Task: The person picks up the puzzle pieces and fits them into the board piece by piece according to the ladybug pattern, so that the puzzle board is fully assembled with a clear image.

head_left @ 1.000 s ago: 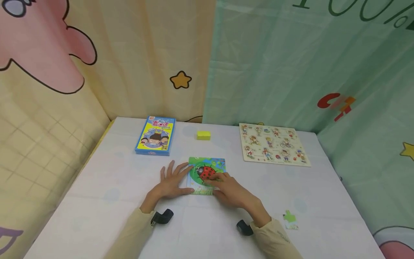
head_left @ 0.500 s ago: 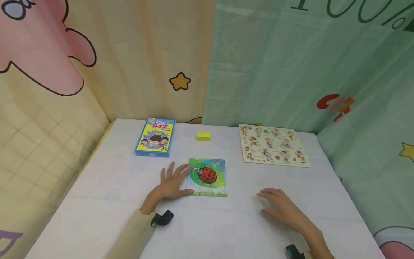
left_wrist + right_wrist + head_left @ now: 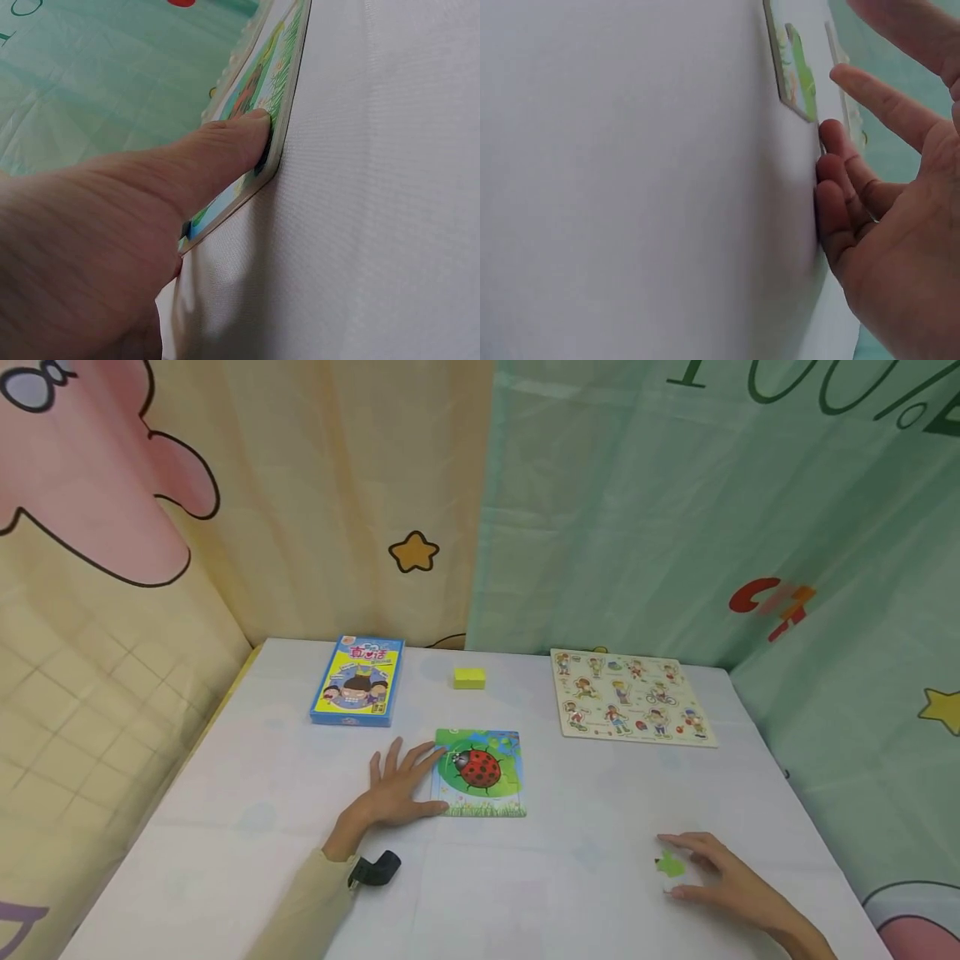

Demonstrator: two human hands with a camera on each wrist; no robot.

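A square ladybug puzzle (image 3: pixel 480 770) lies flat near the middle of the table. My left hand (image 3: pixel 393 793) is spread at its left side, index fingertip at the upper left edge. In the left wrist view the straight thumb (image 3: pixel 225 146) rests on the puzzle (image 3: pixel 283 82) near a corner. At the front right lies a loose green and white puzzle piece (image 3: pixel 670 863). Around it reaches my right hand (image 3: pixel 731 881), with thumb and index finger apart on either side. The right wrist view shows the fingers (image 3: pixel 836 214) low by the table, beside the piece (image 3: pixel 801 71).
Toward the back left is a blue and yellow box (image 3: pixel 358 681). A yellow block (image 3: pixel 468 678) sits at the back middle. On the back right lies a wooden board (image 3: pixel 630 697) with pictures of children. Curtains (image 3: pixel 600 527) hang behind the white table.
My right hand has left the ladybug puzzle and moved right and toward the front, to the loose piece. The left hand has stayed at the puzzle's left side.
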